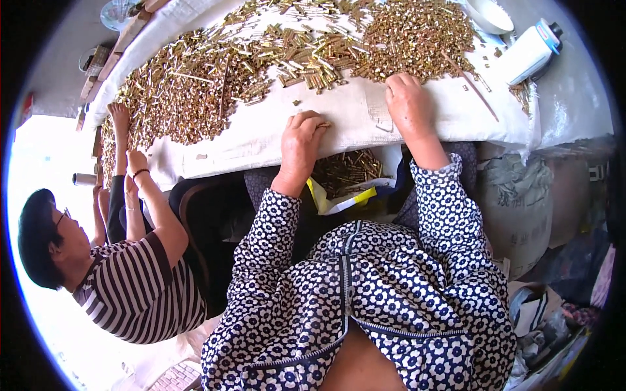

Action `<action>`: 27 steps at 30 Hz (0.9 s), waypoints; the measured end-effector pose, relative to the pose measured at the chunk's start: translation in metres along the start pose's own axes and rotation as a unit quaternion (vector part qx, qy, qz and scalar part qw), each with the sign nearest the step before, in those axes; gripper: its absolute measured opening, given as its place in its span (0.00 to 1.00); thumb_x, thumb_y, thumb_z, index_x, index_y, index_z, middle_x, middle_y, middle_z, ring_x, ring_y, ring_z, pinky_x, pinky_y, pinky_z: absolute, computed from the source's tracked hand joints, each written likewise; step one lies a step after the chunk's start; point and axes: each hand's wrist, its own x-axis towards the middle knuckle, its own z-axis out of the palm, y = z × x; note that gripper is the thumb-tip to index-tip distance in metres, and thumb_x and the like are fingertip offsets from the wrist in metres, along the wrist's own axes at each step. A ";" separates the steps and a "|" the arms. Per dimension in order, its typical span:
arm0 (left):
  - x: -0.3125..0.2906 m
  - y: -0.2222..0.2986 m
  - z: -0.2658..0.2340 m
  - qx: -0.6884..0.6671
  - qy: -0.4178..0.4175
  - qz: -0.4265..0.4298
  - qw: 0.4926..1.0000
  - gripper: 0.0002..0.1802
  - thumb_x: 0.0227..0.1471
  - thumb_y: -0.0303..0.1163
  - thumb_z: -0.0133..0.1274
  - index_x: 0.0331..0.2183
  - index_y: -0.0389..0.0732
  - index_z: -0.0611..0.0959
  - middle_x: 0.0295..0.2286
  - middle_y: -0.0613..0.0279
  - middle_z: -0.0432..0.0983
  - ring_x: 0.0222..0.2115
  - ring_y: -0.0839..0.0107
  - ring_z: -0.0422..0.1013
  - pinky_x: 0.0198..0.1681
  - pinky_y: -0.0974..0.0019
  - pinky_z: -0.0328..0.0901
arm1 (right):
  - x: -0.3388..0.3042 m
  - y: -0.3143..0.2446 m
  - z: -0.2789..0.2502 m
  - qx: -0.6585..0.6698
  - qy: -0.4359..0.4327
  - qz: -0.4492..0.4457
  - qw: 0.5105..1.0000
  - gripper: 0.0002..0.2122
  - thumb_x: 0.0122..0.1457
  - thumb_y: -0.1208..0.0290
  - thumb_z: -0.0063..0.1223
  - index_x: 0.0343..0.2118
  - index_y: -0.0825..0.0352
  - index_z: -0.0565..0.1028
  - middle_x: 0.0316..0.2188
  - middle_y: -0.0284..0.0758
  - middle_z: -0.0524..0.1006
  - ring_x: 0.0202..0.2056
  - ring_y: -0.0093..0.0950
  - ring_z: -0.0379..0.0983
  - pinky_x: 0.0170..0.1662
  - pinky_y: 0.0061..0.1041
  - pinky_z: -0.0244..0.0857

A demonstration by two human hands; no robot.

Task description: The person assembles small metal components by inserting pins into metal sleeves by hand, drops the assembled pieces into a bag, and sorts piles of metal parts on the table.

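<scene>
Head view: left hand (pixel 302 142) pinches a brass-coloured piece (pixel 325 124)!
Probably light, stiff, slick, best gripped mid-body; right hand (pixel 411 109) curls, contents hidden, heap (pixel 417 39) just beyond it.

And there's print, down on the pale sack (pixel 516 216) at right, below the surface's (pixel 235 155) edge: a few dark characters up top, fainter, blurred lettering lower down.
</scene>
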 end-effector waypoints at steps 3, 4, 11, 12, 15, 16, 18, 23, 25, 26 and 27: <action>-0.002 0.001 -0.004 -0.006 0.015 -0.013 1.000 0.07 0.43 0.23 0.58 0.29 0.37 0.81 0.32 0.58 0.75 0.33 0.60 0.71 0.38 0.64 0.67 | 0.001 -0.002 -0.002 0.008 0.003 -0.002 1.000 0.05 0.50 0.75 0.54 0.30 0.64 0.74 0.31 0.35 0.75 0.36 0.35 0.73 0.37 0.32 0.69; -0.003 0.006 -0.007 -0.088 0.013 -0.079 0.993 0.06 0.44 0.22 0.57 0.30 0.37 0.81 0.31 0.59 0.75 0.32 0.65 0.71 0.37 0.67 0.67 | 0.001 -0.002 -0.003 0.008 -0.014 0.014 1.000 0.04 0.50 0.75 0.54 0.30 0.64 0.73 0.31 0.35 0.75 0.36 0.35 0.72 0.37 0.33 0.69; -0.011 0.021 -0.021 -0.361 -0.033 -0.249 0.898 0.03 0.51 0.23 0.55 0.32 0.35 0.80 0.28 0.65 0.77 0.29 0.80 0.69 0.34 0.76 0.65 | 0.001 -0.001 0.001 0.024 -0.026 0.023 0.999 0.04 0.48 0.77 0.54 0.28 0.63 0.73 0.29 0.35 0.74 0.34 0.36 0.72 0.36 0.33 0.68; -0.010 0.026 -0.026 -0.361 -0.033 -0.248 0.898 0.03 0.51 0.23 0.55 0.32 0.35 0.80 0.28 0.65 0.77 0.29 0.80 0.69 0.34 0.76 0.65 | 0.001 0.001 0.003 0.024 -0.025 0.022 0.999 0.04 0.48 0.77 0.54 0.28 0.63 0.73 0.29 0.35 0.74 0.34 0.36 0.72 0.36 0.33 0.68; -0.007 0.029 -0.036 -0.315 -0.085 -0.186 0.927 0.03 0.51 0.23 0.55 0.31 0.35 0.80 0.28 0.63 0.76 0.28 0.78 0.69 0.33 0.75 0.65 | 0.000 0.005 0.008 0.033 -0.020 0.020 0.999 0.04 0.48 0.77 0.54 0.27 0.64 0.72 0.28 0.36 0.74 0.34 0.37 0.72 0.36 0.34 0.68; -0.005 0.026 -0.038 -0.262 -0.076 -0.136 0.952 0.03 0.51 0.23 0.55 0.31 0.34 0.80 0.28 0.62 0.76 0.28 0.76 0.70 0.33 0.74 0.65 | -0.001 0.005 0.007 0.038 -0.014 0.014 0.999 0.04 0.48 0.77 0.54 0.27 0.64 0.72 0.28 0.36 0.74 0.33 0.37 0.72 0.36 0.34 0.67; 0.004 0.022 -0.042 -0.203 -0.048 -0.117 0.971 0.03 0.50 0.23 0.54 0.30 0.33 0.79 0.27 0.58 0.76 0.27 0.70 0.71 0.33 0.71 0.66 | -0.001 0.002 0.003 0.044 -0.006 0.007 0.999 0.04 0.47 0.77 0.54 0.27 0.64 0.72 0.28 0.36 0.74 0.33 0.37 0.71 0.35 0.34 0.67; 0.050 -0.021 -0.038 0.022 0.005 -0.055 0.998 0.04 0.48 0.24 0.54 0.30 0.35 0.79 0.26 0.53 0.75 0.26 0.58 0.72 0.29 0.61 0.67 | -0.001 0.000 -0.006 0.075 0.007 -0.004 0.997 0.04 0.47 0.77 0.54 0.27 0.64 0.72 0.27 0.37 0.73 0.33 0.38 0.71 0.35 0.35 0.67; 0.067 -0.036 -0.031 0.054 -0.007 -0.037 0.998 0.04 0.48 0.25 0.52 0.29 0.36 0.78 0.27 0.53 0.74 0.28 0.54 0.72 0.31 0.57 0.67 | -0.001 -0.001 -0.007 0.079 0.010 -0.004 0.997 0.04 0.47 0.77 0.55 0.27 0.64 0.72 0.27 0.36 0.74 0.33 0.37 0.71 0.35 0.34 0.67; 0.072 -0.049 -0.024 0.129 -0.047 -0.046 0.989 0.06 0.49 0.27 0.52 0.32 0.37 0.79 0.31 0.54 0.75 0.30 0.55 0.73 0.33 0.57 0.67 | -0.001 -0.003 -0.009 0.084 0.012 -0.005 0.996 0.05 0.47 0.77 0.55 0.28 0.64 0.72 0.28 0.36 0.74 0.33 0.37 0.72 0.36 0.33 0.67; 0.076 -0.061 -0.017 0.202 -0.088 -0.056 0.974 0.09 0.50 0.30 0.52 0.35 0.39 0.81 0.35 0.56 0.75 0.32 0.55 0.73 0.36 0.58 0.67 | 0.000 -0.003 -0.010 0.083 0.013 -0.006 0.996 0.05 0.47 0.77 0.55 0.28 0.64 0.72 0.28 0.36 0.74 0.33 0.37 0.72 0.36 0.33 0.67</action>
